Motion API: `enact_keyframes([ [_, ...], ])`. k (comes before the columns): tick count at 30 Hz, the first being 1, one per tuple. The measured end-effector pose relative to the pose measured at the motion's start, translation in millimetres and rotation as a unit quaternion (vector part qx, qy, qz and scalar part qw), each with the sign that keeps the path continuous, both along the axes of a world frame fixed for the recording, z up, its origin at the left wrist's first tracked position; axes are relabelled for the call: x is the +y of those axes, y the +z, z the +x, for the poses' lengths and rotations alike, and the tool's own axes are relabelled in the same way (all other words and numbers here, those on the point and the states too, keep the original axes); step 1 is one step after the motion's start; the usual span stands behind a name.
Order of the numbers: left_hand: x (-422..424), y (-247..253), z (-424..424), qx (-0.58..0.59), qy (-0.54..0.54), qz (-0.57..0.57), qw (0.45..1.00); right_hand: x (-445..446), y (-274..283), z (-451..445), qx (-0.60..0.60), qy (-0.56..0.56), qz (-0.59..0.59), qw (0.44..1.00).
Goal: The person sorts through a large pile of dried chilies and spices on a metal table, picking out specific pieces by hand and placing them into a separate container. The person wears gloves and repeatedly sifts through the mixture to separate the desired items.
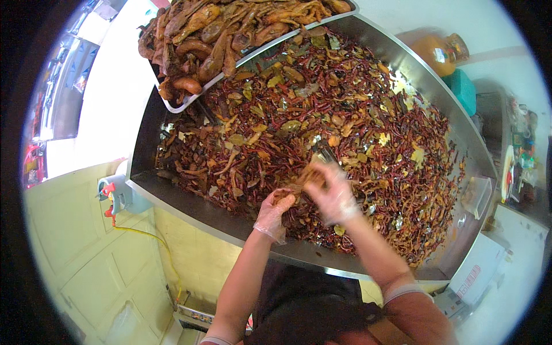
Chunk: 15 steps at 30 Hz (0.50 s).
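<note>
Both hands wear clear plastic gloves and meet above a large steel basin [189, 224] of dried red chillies, bay leaves and other spices [276, 146]. My left hand [276, 211] has its fingers closed around a brown piece of food [288, 196], its kind unclear. My right hand [330, 189] is motion-blurred just to the right, beside a brown mass at its fingertips; whether it grips that cannot be told. Across the basin's far left corner rests a metal tray [207, 88] heaped with glossy brown braised meat pieces [211, 39].
A clear plastic container [478, 196] lies at the basin's right end. Outside stand an orange gas cylinder [435, 51], a teal container [461, 92] and a white box [478, 267]. At left, a grey-blue cylinder [129, 194] has a yellow hose [151, 234].
</note>
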<state>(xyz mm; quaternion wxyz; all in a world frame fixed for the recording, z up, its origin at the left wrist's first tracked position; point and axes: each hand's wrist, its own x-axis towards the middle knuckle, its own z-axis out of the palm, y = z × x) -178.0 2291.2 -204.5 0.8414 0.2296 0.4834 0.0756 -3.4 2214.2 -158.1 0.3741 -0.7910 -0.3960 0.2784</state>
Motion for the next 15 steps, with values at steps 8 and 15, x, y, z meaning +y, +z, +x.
enact_keyframes([
  [8, 3, 1, -31, -0.096, 0.075, -0.152, 0.981, 2, 9, -33, 0.085, 0.081, -0.043, 0.992],
  [15, 66, 4, -81, -0.233, 0.121, -0.121, 0.957, 92, -99, 23, -0.168, 0.013, -0.27, 0.948],
])
